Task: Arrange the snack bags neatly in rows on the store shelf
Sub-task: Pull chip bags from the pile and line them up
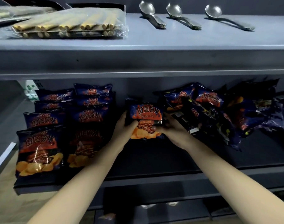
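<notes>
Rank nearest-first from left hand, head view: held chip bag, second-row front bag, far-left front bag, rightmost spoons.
1. Held chip bag: in the left hand, centre.
2. Second-row front bag: just left, same shelf.
3. Far-left front bag: further left.
4. Rightmost spoons: upper shelf, far right.

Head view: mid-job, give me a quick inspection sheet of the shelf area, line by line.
Surface: lower shelf, dark deck showing between the bags at left and those at right.
Job's things: two rows of chip bags at left, faces up and overlapping; held bag in the middle; loose pile at right, bags tilted and crossing.
Clutter: nothing seen.
Grippers: left hand grips the held bag's left edge; right hand grips its lower right edge.
Cables: nothing seen.
Surroundings: upper shelf carries stick packs at left and three groups of spoons at right.
</notes>
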A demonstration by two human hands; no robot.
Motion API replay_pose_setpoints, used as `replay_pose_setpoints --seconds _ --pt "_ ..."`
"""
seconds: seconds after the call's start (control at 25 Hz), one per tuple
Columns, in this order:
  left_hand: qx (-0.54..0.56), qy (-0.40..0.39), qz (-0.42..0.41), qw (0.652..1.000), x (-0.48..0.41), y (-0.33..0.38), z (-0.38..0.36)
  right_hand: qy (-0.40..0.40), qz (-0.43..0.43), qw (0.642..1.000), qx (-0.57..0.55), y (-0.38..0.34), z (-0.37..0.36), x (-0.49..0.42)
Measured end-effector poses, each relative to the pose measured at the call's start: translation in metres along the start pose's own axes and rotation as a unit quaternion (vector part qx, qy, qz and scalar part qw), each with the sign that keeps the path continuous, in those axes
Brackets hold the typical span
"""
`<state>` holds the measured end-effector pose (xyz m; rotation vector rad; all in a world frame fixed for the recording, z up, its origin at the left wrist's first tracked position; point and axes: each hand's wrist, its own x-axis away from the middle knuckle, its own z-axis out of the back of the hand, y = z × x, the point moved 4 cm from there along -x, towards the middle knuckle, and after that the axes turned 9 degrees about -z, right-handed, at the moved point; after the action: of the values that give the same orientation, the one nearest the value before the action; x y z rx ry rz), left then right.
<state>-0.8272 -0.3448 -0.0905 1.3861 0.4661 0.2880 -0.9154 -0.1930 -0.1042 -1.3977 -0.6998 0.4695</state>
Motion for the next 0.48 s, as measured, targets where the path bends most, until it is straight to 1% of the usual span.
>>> replay_pose_setpoints --seconds 0.08,0.12,0.24,0.28,0.36,0.4,0.48 --pt "-0.024 0.004 -0.006 1.0 0.002 -0.004 0.002 0.018 0.004 1.0 0.018 -0.002 -0.003 -0.004" --pt "-0.041 0.012 -0.011 0.999 0.001 -0.006 0.002 0.045 0.006 0.999 0.029 -0.003 0.0 -0.009" --pt "-0.155 0.026 -0.021 0.987 0.005 -0.015 -0.002 0.122 0.004 0.992 0.036 -0.011 0.005 -0.029" --pt "-0.195 0.025 -0.039 0.98 0.012 -0.02 -0.006 0.139 0.006 0.99 0.039 -0.014 0.004 -0.036" --pt "-0.28 0.012 -0.088 0.956 0.028 -0.033 -0.015 0.157 0.008 0.985 0.065 -0.023 -0.002 -0.049" --pt "-0.331 -0.009 -0.109 0.937 0.035 -0.039 -0.019 0.169 0.001 0.982 0.082 -0.025 -0.005 -0.058" --pt "-0.429 -0.062 -0.148 0.889 0.043 -0.052 -0.028 0.178 -0.021 0.978 0.105 -0.024 -0.013 -0.077"
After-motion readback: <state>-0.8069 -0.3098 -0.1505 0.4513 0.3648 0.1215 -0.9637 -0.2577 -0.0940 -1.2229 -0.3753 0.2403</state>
